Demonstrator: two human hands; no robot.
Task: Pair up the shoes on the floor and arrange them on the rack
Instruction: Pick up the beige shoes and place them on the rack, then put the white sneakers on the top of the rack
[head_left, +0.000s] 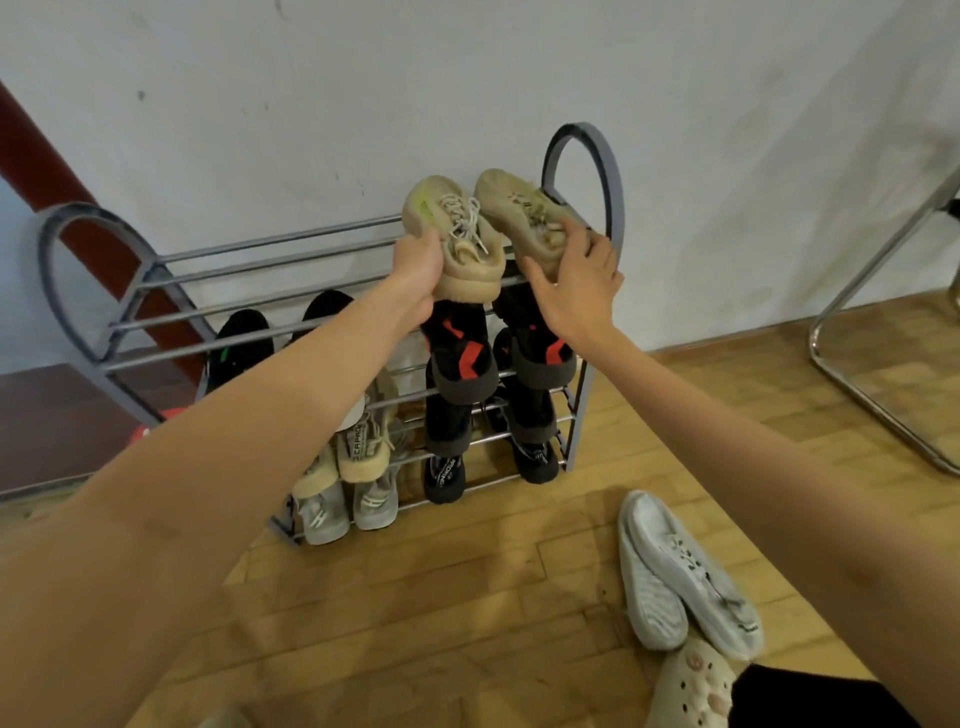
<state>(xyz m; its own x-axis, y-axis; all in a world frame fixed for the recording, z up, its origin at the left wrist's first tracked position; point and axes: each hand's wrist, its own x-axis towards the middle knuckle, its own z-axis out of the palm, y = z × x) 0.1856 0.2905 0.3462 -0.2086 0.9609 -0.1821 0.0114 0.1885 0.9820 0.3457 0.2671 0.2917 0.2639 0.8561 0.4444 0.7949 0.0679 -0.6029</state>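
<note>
In the head view, both arms are reaching up toward the centre of the frame, where a grey metal shoe rack (332, 249) is standing against a white wall (467, 62). The left hand (415, 270) is gripping the left tan sneaker (457, 239), its fingers curled around the side near the heel. Just beside it to the right, the right hand (582, 280) is holding the right tan sneaker (519, 213), thumb spread apart from the fingers and wrapping its heel end. Both sneakers are pointing toe-up at the right end of the rack's top tier. Directly below them, a pair of black shoes with red marks (462, 353) is sitting on the next tier, with more black shoes (447, 467) lower down. Toward the lower left of the rack, beige sneakers (363, 447) and grey sneakers (348, 509) are resting. On the wooden floor (441, 597) in the lower right of the frame, a white sneaker pair (675, 571) is lying, touching a cream clog (691, 691) at the bottom edge. A chrome chair frame (852, 364) is standing at the right edge.
</note>
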